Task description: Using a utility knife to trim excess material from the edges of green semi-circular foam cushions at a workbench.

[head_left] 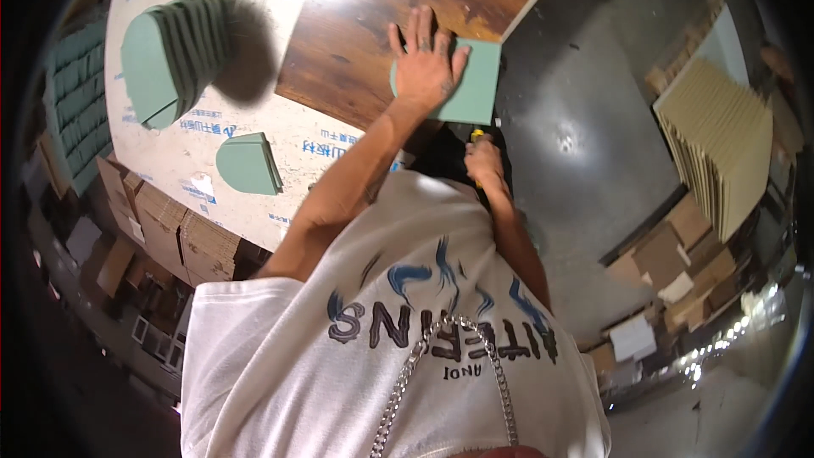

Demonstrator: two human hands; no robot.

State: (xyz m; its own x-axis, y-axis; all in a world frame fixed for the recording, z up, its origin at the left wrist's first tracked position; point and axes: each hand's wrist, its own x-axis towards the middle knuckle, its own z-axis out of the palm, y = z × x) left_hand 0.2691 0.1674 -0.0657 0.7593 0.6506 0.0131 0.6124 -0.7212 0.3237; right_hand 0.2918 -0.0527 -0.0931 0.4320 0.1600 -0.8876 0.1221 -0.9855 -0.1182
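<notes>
My left hand (426, 70) lies flat, fingers spread, on a pale green panel (479, 85). That panel rests on a brown wood-grain board (339, 59), close to the board's right-hand corner. Just below the panel's near edge, my right hand (484, 161) is closed around a slim yellow-handled tool (479, 133). The tool's working end is too small to make out. To the left, two or so green pieces with a rounded end (243, 164) lie stacked on the white printed table surface (263, 110).
A tall stack of rounded green panels (165, 59) stands at the far left of the table. Further left are more green bundles (78, 102). Cardboard stacks (182, 229) stand below the table's left side. Across the grey floor (577, 153), tan sheets (721, 144) lean in a pile.
</notes>
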